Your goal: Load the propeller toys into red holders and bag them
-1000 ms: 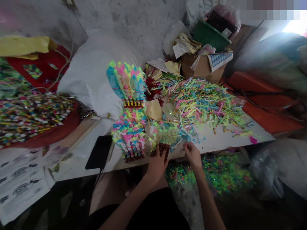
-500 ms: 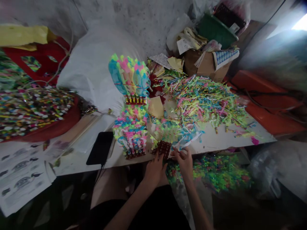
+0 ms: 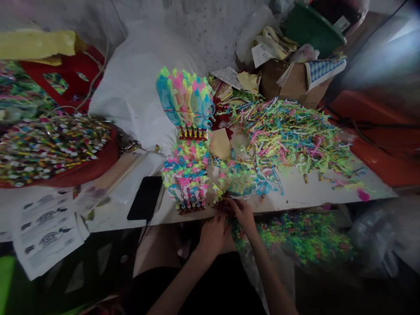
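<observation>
Rough grey wall behind; white table; dim room, daylight upper right; dark floor.

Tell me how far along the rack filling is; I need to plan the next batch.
Done: two filled racks, one upright, one nearer. In hand: the left hand and right hand meet at a dark rack on the table edge; their grip is unclear. Left: a big loose pile of coloured pieces.

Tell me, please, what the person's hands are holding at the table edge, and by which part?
Both the left hand and right hand meet at a small dark red tray of neon plastic pieces at the table's front edge; the exact grip is too blurred to tell.
</observation>
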The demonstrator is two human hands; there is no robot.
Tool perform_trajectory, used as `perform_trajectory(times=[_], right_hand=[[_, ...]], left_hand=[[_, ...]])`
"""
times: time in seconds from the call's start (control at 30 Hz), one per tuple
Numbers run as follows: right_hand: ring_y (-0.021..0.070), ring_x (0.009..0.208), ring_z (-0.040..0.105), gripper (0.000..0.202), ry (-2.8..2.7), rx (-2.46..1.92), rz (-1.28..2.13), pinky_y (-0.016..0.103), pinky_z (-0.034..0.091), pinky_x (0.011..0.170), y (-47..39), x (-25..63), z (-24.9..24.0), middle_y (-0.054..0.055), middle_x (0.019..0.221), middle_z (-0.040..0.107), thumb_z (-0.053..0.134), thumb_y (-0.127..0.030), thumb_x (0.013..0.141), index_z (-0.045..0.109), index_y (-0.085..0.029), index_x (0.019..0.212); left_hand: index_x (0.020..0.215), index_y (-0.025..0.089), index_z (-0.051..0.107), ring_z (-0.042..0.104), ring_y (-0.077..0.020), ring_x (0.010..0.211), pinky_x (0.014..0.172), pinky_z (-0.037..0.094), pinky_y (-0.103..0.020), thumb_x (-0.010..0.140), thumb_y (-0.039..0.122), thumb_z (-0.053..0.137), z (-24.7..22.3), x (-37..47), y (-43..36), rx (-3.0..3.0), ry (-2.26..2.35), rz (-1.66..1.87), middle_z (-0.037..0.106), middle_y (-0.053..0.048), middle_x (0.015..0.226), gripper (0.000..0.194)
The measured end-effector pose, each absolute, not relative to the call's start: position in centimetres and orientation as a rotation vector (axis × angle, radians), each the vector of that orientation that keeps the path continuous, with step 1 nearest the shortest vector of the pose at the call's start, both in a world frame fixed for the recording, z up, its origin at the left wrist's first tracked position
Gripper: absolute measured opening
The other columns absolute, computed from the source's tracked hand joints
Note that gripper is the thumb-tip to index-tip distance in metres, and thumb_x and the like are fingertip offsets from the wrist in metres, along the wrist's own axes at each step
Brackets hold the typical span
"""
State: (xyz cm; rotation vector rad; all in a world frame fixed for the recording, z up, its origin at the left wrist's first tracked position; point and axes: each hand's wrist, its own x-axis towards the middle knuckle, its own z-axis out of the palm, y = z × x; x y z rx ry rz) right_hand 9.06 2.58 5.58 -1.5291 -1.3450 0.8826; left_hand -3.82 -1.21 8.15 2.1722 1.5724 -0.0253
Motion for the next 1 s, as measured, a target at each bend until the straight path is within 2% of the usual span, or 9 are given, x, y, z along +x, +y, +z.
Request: perform_trajectory(times=[0.1,0.23,0.53,0.73,1.0], right_hand=[[0.0193,0.072,0.064,0.03,-1.381,-1.509,0.915,0.03,0.051,0.066,3.1,8.9,4.9,0.004,0.079,0.071,0.052,-0.044,0.081,0.068,-0.018,0.085],[0.0183,0.072,0.062,0.032,-1.503,-1.56,0.857,0.028,0.048,0.066,3.4,9.0,4.4,0.005,0.077,0.07,0.049,-0.043,0.084,0.068,-0.018,0.087],[0.0171,0.064,0.062,0.028,-1.654,-1.676,0.826,0.025,0.044,0.058,4.1,9.2,5.7,0.004,0.071,0.07,0.05,-0.036,0.084,0.07,-0.018,0.078],[0.016,0.058,0.061,0.024,-1.774,-1.725,0.849,0.023,0.039,0.053,5.0,9.1,7.6,0.003,0.065,0.07,0.055,-0.029,0.082,0.071,-0.019,0.067],[0.015,0.056,0.058,0.025,-1.862,-1.812,0.836,0.022,0.034,0.049,5.4,8.7,8.5,0.004,0.062,0.069,0.054,-0.026,0.084,0.071,-0.018,0.067]], left_hand=[[0.126,0.017,0.046,0.056,-0.0215,0.111,0.092,0.045,-0.034,0.09,0.028,0.043,7.9,-3.8,-1.1,2.159,1.573,-0.02,0.053,-0.01,0.129,0.037],[0.123,0.018,0.049,0.056,-0.0214,0.112,0.092,0.045,-0.033,0.09,0.027,0.042,8.0,-3.9,-1.0,2.155,1.569,0.001,0.055,-0.009,0.128,0.035],[0.125,0.018,0.047,0.058,-0.0218,0.108,0.089,0.047,-0.034,0.091,0.029,0.041,7.8,-3.8,-0.9,2.184,1.549,-0.036,0.052,-0.011,0.131,0.037],[0.125,0.016,0.049,0.061,-0.0241,0.102,0.085,0.049,-0.035,0.091,0.029,0.04,8.1,-3.5,-0.6,2.171,1.582,-0.099,0.055,-0.012,0.127,0.038],[0.128,0.014,0.047,0.06,-0.0259,0.104,0.083,0.05,-0.036,0.09,0.028,0.04,8.2,-3.2,-0.8,2.202,1.569,-0.143,0.05,-0.015,0.132,0.041]])
